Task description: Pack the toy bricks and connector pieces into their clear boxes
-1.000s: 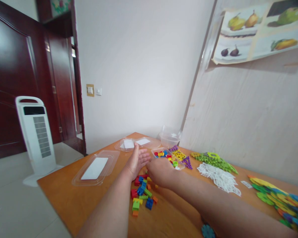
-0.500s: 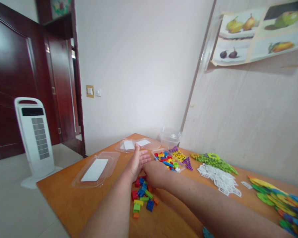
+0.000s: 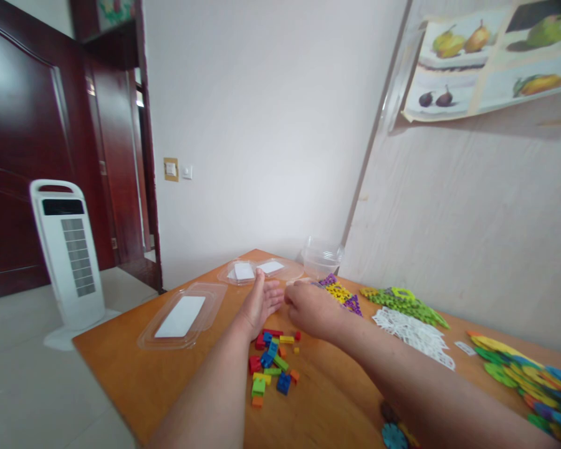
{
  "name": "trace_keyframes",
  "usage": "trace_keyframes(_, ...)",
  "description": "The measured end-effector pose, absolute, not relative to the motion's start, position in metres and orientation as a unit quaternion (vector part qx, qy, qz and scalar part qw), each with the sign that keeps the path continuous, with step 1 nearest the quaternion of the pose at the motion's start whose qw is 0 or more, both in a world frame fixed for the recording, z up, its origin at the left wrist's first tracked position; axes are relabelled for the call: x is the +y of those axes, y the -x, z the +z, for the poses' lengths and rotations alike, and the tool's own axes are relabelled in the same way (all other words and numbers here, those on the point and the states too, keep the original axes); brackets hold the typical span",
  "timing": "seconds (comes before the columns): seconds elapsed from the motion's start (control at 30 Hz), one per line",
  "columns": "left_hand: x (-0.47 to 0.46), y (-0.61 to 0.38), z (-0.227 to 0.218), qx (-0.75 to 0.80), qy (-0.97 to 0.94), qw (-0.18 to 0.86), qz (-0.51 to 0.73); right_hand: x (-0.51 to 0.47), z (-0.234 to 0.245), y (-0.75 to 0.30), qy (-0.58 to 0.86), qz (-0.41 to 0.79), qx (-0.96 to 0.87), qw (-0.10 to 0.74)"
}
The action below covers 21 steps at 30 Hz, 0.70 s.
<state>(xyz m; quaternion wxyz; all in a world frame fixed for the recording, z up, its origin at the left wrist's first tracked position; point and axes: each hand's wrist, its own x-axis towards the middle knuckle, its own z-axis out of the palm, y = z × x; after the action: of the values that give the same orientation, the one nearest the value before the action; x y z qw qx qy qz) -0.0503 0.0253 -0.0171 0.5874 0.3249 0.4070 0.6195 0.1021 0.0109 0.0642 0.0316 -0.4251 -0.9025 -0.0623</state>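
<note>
My left hand [image 3: 262,304] is upright on its edge just beyond a pile of toy building bricks [image 3: 270,360], open, with its fingers stretched out and the palm facing right. Facing it, my right hand [image 3: 314,307] has curled fingers, and whatever they may hold is hidden. That hand covers nearly all of the clear box of bricks behind it. Red, blue, green, yellow and orange bricks lie loose on the wooden table [image 3: 327,399], nearer to me than both hands.
Clear plastic lids with white labels [image 3: 180,317] lie at the left and back. A clear tub [image 3: 321,257] stands in the back corner. Purple and yellow pieces [image 3: 339,293], green pieces [image 3: 406,304], white pieces [image 3: 414,330] and colourful discs [image 3: 528,377] lie to the right.
My right hand has moved up and away from the pile, over the brick box, and more loose bricks now show. My left hand stays nearly in place.
</note>
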Motion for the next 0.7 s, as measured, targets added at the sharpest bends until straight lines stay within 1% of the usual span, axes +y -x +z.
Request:
trace_keyframes(0.17, 0.026, 0.050, -0.017, 0.416, -0.323, 0.581, 0.620, 0.030, 0.082, -0.130, 0.485, -0.104, -0.867, 0.052)
trace_keyframes(0.3, 0.025, 0.050, -0.017, 0.418, -0.327, 0.579, 0.619, 0.020, 0.076, -0.134, 0.476, -0.122, -0.869, 0.056)
trace_keyframes(0.37, 0.025, 0.050, -0.016, 0.417, -0.330, 0.579, 0.618, 0.006, 0.067, -0.128, 0.448, -0.113, -0.886, 0.038)
trace_keyframes(0.5, 0.026, 0.050, -0.016, 0.417, -0.331, 0.585, 0.613, -0.018, 0.050, -0.113, 0.405, -0.102, -0.907, -0.046)
trace_keyframes(0.7, 0.029, 0.052, -0.021, 0.412, -0.332, 0.581, 0.618, -0.026, 0.039, -0.099, 0.387, -0.119, -0.910, -0.092)
